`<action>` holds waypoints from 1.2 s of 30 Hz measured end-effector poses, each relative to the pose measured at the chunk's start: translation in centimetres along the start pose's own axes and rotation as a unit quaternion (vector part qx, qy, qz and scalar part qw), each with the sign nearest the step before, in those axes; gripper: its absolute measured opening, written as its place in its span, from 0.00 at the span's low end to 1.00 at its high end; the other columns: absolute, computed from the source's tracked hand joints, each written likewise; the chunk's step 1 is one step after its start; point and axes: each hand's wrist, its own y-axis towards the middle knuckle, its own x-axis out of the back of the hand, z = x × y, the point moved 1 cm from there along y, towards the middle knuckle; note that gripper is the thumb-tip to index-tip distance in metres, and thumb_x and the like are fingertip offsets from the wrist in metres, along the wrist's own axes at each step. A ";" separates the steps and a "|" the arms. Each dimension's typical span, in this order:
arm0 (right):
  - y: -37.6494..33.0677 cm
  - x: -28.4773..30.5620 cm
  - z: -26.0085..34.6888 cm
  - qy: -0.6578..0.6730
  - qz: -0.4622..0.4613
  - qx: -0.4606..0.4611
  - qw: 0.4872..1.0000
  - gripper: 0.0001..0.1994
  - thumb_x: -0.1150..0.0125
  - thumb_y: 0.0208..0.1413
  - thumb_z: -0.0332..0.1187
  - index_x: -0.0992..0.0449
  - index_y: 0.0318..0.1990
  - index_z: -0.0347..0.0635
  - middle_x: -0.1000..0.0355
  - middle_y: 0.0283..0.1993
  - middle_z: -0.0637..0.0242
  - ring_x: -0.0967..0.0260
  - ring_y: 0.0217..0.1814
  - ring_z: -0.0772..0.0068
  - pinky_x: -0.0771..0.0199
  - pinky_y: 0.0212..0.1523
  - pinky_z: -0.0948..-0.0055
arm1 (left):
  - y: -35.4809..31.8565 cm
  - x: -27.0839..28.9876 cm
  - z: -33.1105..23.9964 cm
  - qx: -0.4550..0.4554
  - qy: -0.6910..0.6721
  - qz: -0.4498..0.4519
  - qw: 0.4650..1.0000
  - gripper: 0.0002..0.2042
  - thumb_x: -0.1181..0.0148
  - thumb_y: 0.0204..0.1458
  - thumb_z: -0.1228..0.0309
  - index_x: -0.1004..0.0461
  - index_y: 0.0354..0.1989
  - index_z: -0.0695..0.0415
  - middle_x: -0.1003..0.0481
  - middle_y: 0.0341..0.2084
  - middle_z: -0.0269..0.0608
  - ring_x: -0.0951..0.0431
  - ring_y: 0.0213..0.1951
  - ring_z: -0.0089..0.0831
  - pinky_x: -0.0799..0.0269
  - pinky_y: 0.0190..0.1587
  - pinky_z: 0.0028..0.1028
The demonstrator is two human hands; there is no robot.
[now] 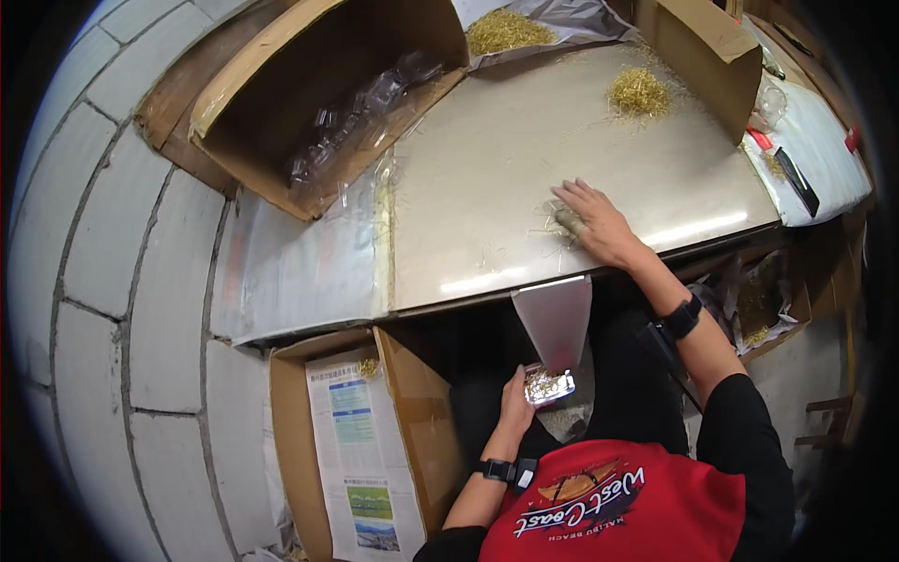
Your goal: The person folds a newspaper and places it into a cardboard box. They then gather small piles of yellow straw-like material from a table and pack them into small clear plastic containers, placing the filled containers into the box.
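Observation:
My right hand (601, 228) lies low over the tabletop near its front edge, fingers stretched out, with a greyish covering on one digit. Several thin gold-coloured pin-like pieces (547, 225) lie beside its fingertips. Below the table edge my left hand (514, 405) is closed round the side of a small shiny clear plastic box (551, 386). Gold pieces show inside that box. Its opening sits just under the lower end of a grey metal chute (554, 323), which slopes down from the table edge. The fingers under the box are hidden.
A larger pile of gold pieces (640, 93) lies at the tabletop's (487, 159) far right. Back left, a tipped cardboard box (234, 103) holds clear plastic boxes (361, 117). A newspaper-lined carton (323, 450) stands low left. A black flat object (796, 183) rests on the white sack (824, 159) at right.

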 end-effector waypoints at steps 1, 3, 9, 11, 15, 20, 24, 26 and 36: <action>-0.1 -0.8 0.6 -0.030 0.017 0.020 0.999 0.26 0.55 0.61 0.49 0.39 0.64 0.48 0.47 0.68 0.55 0.58 0.73 0.51 0.56 0.69 0.55 | 0.6 -0.1 0.5 0.006 -0.001 0.002 1.000 0.22 0.62 0.64 0.56 0.34 0.50 0.65 0.25 0.42 0.50 0.21 0.40 0.40 0.21 0.35 0.35; 0.5 -2.4 4.0 -0.084 0.042 0.063 0.994 0.25 0.55 0.61 0.49 0.38 0.63 0.51 0.47 0.68 0.55 0.58 0.73 0.52 0.56 0.69 0.56 | 1.2 -1.3 0.4 0.019 0.019 -0.035 0.999 0.20 0.63 0.64 0.58 0.33 0.50 0.63 0.25 0.41 0.49 0.21 0.39 0.39 0.21 0.34 0.36; -1.6 -7.3 8.8 -0.049 -0.029 0.213 0.975 0.20 0.47 0.56 0.39 0.31 0.55 0.44 0.36 0.60 0.55 0.44 0.65 0.52 0.43 0.63 0.57 | 3.2 -2.8 1.4 0.017 -0.001 -0.013 1.000 0.19 0.62 0.63 0.59 0.34 0.51 0.61 0.25 0.40 0.44 0.20 0.35 0.35 0.20 0.31 0.37; -4.3 -6.9 9.6 -0.044 -0.089 0.186 0.978 0.17 0.44 0.52 0.32 0.30 0.50 0.39 0.35 0.57 0.56 0.42 0.63 0.53 0.42 0.62 0.60 | 1.5 -4.1 -0.1 0.028 0.010 -0.029 0.999 0.19 0.62 0.63 0.58 0.34 0.51 0.60 0.24 0.40 0.42 0.20 0.34 0.33 0.20 0.29 0.35; -10.1 -4.3 9.7 -0.029 -0.064 0.159 0.985 0.21 0.42 0.43 0.24 0.29 0.49 0.37 0.34 0.56 0.56 0.41 0.62 0.52 0.41 0.62 0.59 | 1.5 -3.6 -0.3 0.021 0.041 -0.053 0.998 0.21 0.63 0.63 0.54 0.33 0.51 0.57 0.24 0.40 0.41 0.20 0.32 0.33 0.21 0.25 0.32; -16.1 -1.7 7.1 0.088 0.051 0.093 0.990 0.23 0.48 0.38 0.15 0.28 0.47 0.36 0.30 0.51 0.54 0.32 0.53 0.51 0.30 0.52 0.63 | 0.3 -3.7 -0.2 0.006 0.025 0.033 0.999 0.23 0.65 0.64 0.52 0.33 0.51 0.59 0.24 0.40 0.43 0.20 0.38 0.33 0.20 0.31 0.30; -18.5 -2.5 4.8 0.137 0.093 0.062 0.984 0.20 0.46 0.43 0.17 0.29 0.48 0.35 0.29 0.48 0.52 0.31 0.51 0.50 0.29 0.50 0.62 | -1.4 -2.0 0.3 0.034 0.008 0.050 0.998 0.21 0.62 0.64 0.55 0.33 0.51 0.60 0.24 0.40 0.46 0.20 0.39 0.33 0.19 0.31 0.31; -19.3 -3.4 4.6 0.155 0.120 0.054 0.979 0.22 0.46 0.42 0.19 0.29 0.50 0.36 0.30 0.50 0.52 0.32 0.52 0.50 0.29 0.52 0.61 | -2.2 -1.1 0.4 0.032 0.040 0.052 0.997 0.20 0.61 0.63 0.57 0.33 0.50 0.60 0.24 0.40 0.45 0.20 0.39 0.33 0.19 0.31 0.31; -19.6 -4.5 8.3 0.038 0.123 0.272 0.954 0.26 0.41 0.49 0.29 0.36 0.58 0.34 0.38 0.61 0.54 0.43 0.66 0.57 0.47 0.66 0.57 | -6.1 -5.2 -4.9 -0.085 0.018 -0.003 0.996 0.12 0.54 0.62 0.64 0.31 0.48 0.58 0.24 0.36 0.38 0.21 0.34 0.26 0.20 0.27 0.27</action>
